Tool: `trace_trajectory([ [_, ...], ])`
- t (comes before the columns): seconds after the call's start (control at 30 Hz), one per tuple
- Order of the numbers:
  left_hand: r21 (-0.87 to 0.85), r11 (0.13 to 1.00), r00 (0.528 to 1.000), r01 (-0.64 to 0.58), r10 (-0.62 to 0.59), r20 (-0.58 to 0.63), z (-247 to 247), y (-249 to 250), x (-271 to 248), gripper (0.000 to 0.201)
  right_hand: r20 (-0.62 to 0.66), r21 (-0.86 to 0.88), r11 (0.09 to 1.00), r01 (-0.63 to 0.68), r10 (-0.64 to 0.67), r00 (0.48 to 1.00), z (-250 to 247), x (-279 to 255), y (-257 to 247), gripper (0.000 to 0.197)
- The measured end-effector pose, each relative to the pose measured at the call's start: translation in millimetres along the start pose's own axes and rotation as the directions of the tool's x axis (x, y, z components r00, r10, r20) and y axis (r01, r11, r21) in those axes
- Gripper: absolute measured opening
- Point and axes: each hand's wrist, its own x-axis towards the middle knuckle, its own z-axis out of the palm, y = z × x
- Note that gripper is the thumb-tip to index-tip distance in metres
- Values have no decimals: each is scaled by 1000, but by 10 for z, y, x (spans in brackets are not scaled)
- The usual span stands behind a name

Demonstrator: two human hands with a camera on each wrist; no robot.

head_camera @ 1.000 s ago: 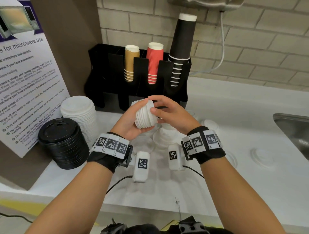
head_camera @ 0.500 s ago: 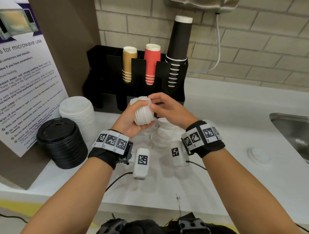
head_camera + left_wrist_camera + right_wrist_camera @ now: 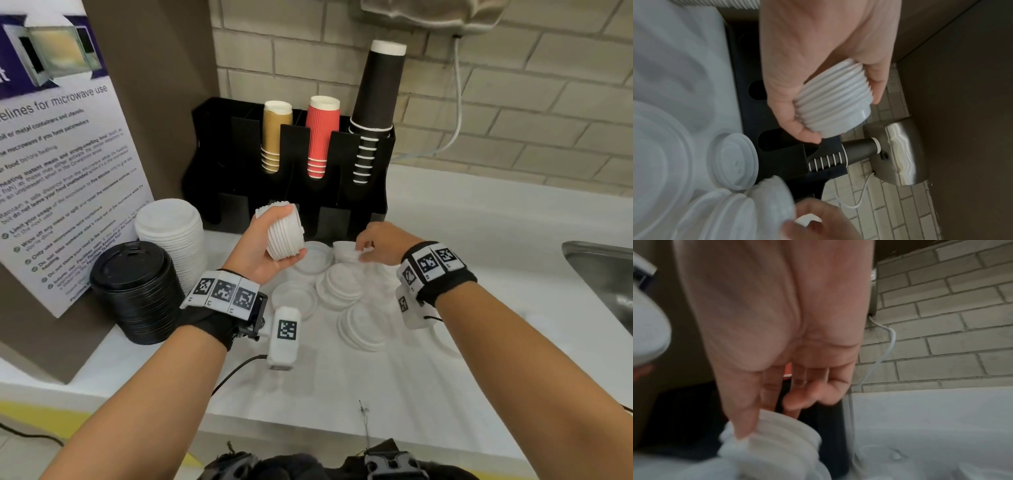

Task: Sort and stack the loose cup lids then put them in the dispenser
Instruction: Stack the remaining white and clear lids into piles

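While your left hand (image 3: 263, 246) grips the stack (image 3: 284, 233) on its side, in front of the dispenser (image 3: 291, 164), its open end faces the next lids. Your right hand (image 3: 380, 241) pinches a small pile (image 3: 346, 250) just right of the stack. Loose lids (image 3: 363, 327) lie on the surface (image 3: 479, 222), nearer you than the dispenser.

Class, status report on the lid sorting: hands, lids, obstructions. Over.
Left hand grips white lid stack. Right hand pinches more lids on counter. Loose lids remain. Dispenser path unobstructed.
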Motion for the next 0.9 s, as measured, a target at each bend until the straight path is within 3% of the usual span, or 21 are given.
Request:
trace_trajectory([
  [0.1,-18,1000,1000,0,-1,-24,-31,2,12,34,-87,265,964,17,7,996,-117,-28,10,13],
  [0.33,-36,999,998,5,-7,-58,-38,-55,15,46,-136,716,696,52,67,988,-196,-76,-78,11],
  [0.43,-54,998,997,12,-16,-77,-47,-93,6,49,-138,882,461,94,62,989,-179,-94,-144,20],
  [0.53,-99,995,999,34,-37,-29,-33,-118,-20,30,-87,985,149,86,6,996,-180,-110,-241,29],
  [0.6,-130,991,999,44,-39,38,-23,-123,-53,26,-63,996,51,67,-79,995,-175,-134,-320,30],
  [0.73,-142,989,988,42,-21,150,-12,-117,-104,44,-16,994,104,29,-126,992,-144,-154,-472,32],
  [0.9,-87,996,986,15,-1,165,19,-96,-137,43,-63,923,375,88,-77,995,-105,-135,-643,54],
])
